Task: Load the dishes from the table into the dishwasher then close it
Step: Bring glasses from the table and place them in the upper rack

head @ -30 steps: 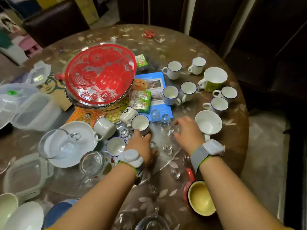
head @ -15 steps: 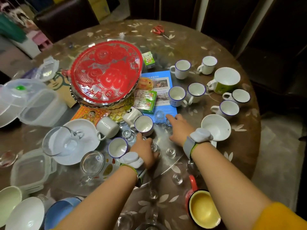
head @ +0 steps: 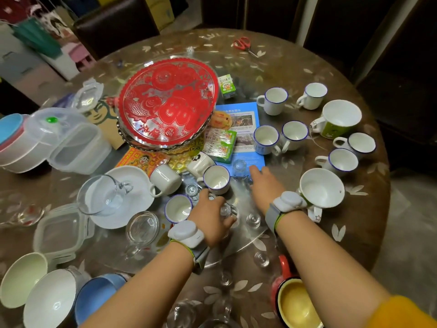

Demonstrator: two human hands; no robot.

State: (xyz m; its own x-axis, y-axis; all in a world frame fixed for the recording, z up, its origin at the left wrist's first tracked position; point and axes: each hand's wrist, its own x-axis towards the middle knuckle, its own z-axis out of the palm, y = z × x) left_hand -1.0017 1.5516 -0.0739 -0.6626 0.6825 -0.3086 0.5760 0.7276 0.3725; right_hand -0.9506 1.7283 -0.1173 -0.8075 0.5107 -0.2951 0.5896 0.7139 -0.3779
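The left hand (head: pixel 212 216) curls its grip round a small clear shot glass (head: pixel 226 210) on the round brown floral desk (head: pixel 354 233), near the middle. The right hand (head: pixel 264 185) reaches flat, fingers straight, toward another tiny clear glass (head: pixel 239 165) on the blue leaflet (head: pixel 246 129); contact is unclear. Its fingertips are blurred.

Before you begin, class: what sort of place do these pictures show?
Probably a home dining room: a round table crowded with cups and bowls, and a dark chair beyond it.
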